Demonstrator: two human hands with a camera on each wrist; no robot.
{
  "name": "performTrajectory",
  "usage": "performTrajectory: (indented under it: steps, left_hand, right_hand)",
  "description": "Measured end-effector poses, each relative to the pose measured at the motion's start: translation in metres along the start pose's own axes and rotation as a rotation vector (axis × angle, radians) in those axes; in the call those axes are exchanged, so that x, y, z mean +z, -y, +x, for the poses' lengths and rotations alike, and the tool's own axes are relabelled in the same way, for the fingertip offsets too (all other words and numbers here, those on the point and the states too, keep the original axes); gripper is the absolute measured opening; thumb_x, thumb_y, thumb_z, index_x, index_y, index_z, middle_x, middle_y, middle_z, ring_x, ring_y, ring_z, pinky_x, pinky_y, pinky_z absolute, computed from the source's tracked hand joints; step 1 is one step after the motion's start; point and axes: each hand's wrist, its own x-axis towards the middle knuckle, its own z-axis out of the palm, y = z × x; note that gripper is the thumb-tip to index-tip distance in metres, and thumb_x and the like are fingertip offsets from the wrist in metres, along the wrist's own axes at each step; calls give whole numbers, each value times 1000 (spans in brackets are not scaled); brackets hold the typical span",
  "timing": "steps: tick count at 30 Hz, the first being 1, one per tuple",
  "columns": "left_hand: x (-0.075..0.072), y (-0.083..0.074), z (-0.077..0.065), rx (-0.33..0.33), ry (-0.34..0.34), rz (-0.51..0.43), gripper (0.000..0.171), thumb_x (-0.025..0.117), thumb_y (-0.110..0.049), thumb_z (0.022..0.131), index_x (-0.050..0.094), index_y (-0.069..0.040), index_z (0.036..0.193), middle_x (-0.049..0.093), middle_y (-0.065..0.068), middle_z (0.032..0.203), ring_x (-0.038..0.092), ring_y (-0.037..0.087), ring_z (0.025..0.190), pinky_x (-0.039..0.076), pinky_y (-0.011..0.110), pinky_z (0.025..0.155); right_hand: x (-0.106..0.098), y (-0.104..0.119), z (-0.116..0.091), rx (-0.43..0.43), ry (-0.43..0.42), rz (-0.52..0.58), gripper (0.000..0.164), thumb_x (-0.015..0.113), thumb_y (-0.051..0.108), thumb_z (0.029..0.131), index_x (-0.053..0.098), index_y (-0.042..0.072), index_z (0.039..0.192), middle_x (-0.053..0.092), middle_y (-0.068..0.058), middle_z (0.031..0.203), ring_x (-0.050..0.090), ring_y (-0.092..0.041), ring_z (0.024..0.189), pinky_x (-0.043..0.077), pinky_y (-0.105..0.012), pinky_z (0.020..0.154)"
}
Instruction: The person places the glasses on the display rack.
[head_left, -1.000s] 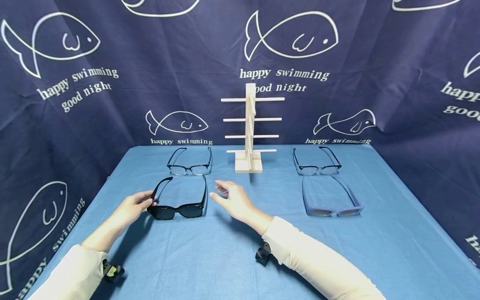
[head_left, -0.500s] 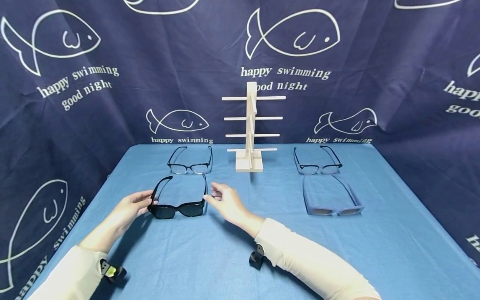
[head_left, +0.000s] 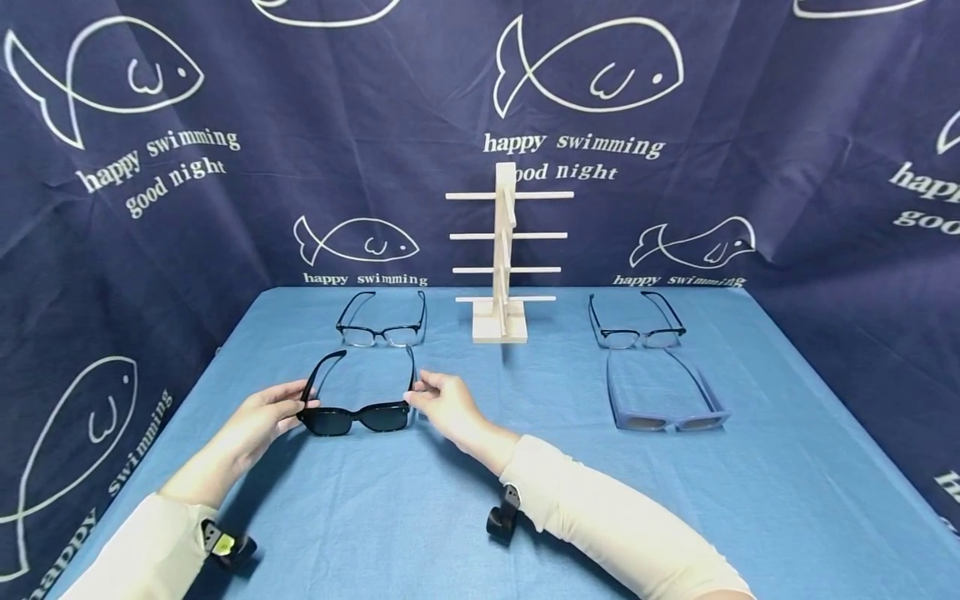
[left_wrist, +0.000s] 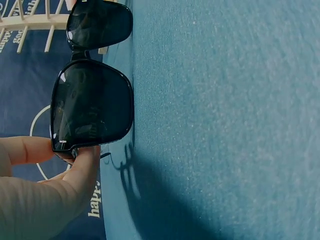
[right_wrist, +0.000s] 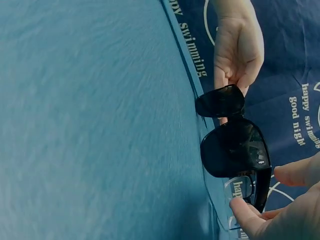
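Note:
Black sunglasses [head_left: 352,418] with dark lenses stand on the blue cloth at left, temples pointing away from me. My left hand [head_left: 264,415] pinches their left corner by the hinge, as the left wrist view shows with thumb and finger on either side of the frame [left_wrist: 92,107]. At the opposite corner, my right hand [head_left: 452,412] has thumb and fingers around the right temple close to the hinge. Both lenses [right_wrist: 234,147] face the right wrist camera, with the right temple [right_wrist: 262,190] between that hand's fingertips.
A wooden peg rack [head_left: 501,323] stands at the back centre. Clear black-framed glasses [head_left: 381,333] lie behind the sunglasses. At right are half-rim glasses [head_left: 637,335] and, in front of them, purple sunglasses [head_left: 630,421]. A fish-printed dark blue curtain [head_left: 420,150] surrounds the table.
My right hand has moved left onto the sunglasses' right temple, closing its fingers there. My left hand has kept its grip at the left hinge. The head view has shifted slightly.

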Motion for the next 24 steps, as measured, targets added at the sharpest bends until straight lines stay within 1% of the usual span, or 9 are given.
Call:
performTrajectory:
  steps: [2, 4, 7, 10, 13, 17, 20, 24]
  left_hand:
    - [-1, 1, 0, 0, -1, -4, 56, 41, -8, 102, 16, 11, 149, 38, 27, 148, 57, -10, 102, 48, 9, 86]
    - [-1, 2, -1, -4, -4, -4, 56, 42, -10, 103, 17, 11, 149, 45, 21, 144, 57, -11, 101, 47, 8, 86]
    - [-2, 3, -2, -5, -7, -20, 58, 44, -11, 102, 18, 11, 149, 58, 5, 130, 56, -12, 99, 47, 7, 85]
    - [-2, 3, -3, 0, -12, -56, 59, 46, -11, 102, 19, 12, 148, 62, -9, 115, 57, -12, 98, 47, 7, 84]
    - [-2, 4, -3, 4, -15, -92, 60, 47, -10, 101, 18, 13, 148, 62, -14, 109, 58, -11, 97, 48, 6, 85]
    - [-2, 4, -3, 8, -19, -122, 60, 48, -10, 101, 19, 14, 147, 62, -16, 108, 58, -10, 98, 48, 7, 86]
    - [-1, 4, -4, 6, -19, -135, 61, 50, -11, 100, 19, 14, 147, 62, -18, 107, 58, -10, 98, 48, 7, 86]
    - [-2, 4, -4, -15, -22, -134, 63, 51, -14, 100, 19, 11, 149, 63, -20, 103, 57, -12, 97, 48, 6, 84]
  right_hand:
    - [2, 1, 0, 26, 1, 68, 53, 63, 10, 93, 44, -10, 138, 60, -24, 127, 62, -31, 114, 55, -34, 96]
    - [4, 2, -1, 54, -3, 138, 53, 64, 7, 93, 44, -11, 138, 58, -27, 128, 62, -33, 114, 55, -34, 96]
    - [7, 2, -2, 69, -21, 212, 52, 64, 2, 91, 45, -12, 137, 57, -29, 129, 62, -33, 114, 55, -31, 94]
    - [11, 3, -4, 78, -52, 259, 52, 65, -2, 88, 46, -12, 135, 57, -30, 128, 63, -31, 112, 56, -29, 92]
    - [14, 5, -6, 88, -75, 262, 52, 66, -4, 87, 47, -12, 134, 58, -30, 127, 64, -29, 110, 56, -29, 92]
    - [14, 8, -9, 108, -87, 216, 50, 65, -3, 87, 49, -11, 134, 60, -26, 126, 64, -27, 110, 55, -29, 94]
    - [15, 8, -10, 120, -92, 203, 49, 63, -4, 87, 49, -10, 134, 62, -23, 124, 64, -25, 107, 56, -28, 92]
    - [16, 8, -9, 132, -104, 220, 48, 63, -5, 88, 51, -9, 134, 62, -22, 122, 66, -24, 102, 56, -29, 93]
